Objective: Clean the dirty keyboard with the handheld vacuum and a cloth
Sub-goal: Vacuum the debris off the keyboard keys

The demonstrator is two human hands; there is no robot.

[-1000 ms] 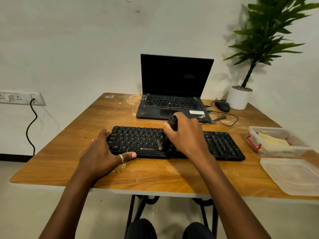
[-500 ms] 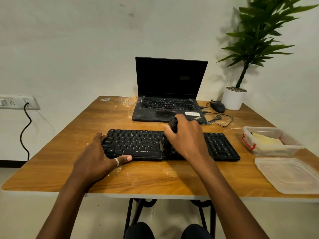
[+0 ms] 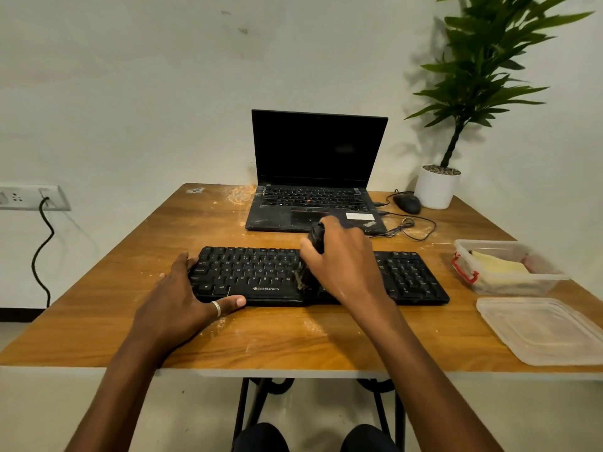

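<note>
Going big to small. The wooden table (image 3: 293, 340) fills the middle of the frame, dusty with pale crumbs, and its right end is cut off. A potted plant (image 3: 483, 60) stands upper right, its top leaves out of frame. An open laptop (image 3: 316, 151) with a dark screen sits at the back centre. The white sticker on its palm rest is too small to read.

The black keyboard (image 3: 254, 272) lies across the centre in front of the laptop, with ZEBRONICS printed on its front edge. At right are a clear lid (image 3: 541, 331) and, above it, a clear container (image 3: 515, 287) with red clips. Something pale yellow lies inside it, hard to make out.

The left hand (image 3: 176, 305) lies flat with fingers spread on the keyboard's left end, thumb along the front edge. The right hand (image 3: 346, 265) is wrapped around the handheld vacuum (image 3: 316, 238), hiding most of it. Its brush end rests on the keys mid-keyboard.

Compared with half a second ago, hands and vacuum sit on practically the same spot. Only the view has slid a touch.
</note>
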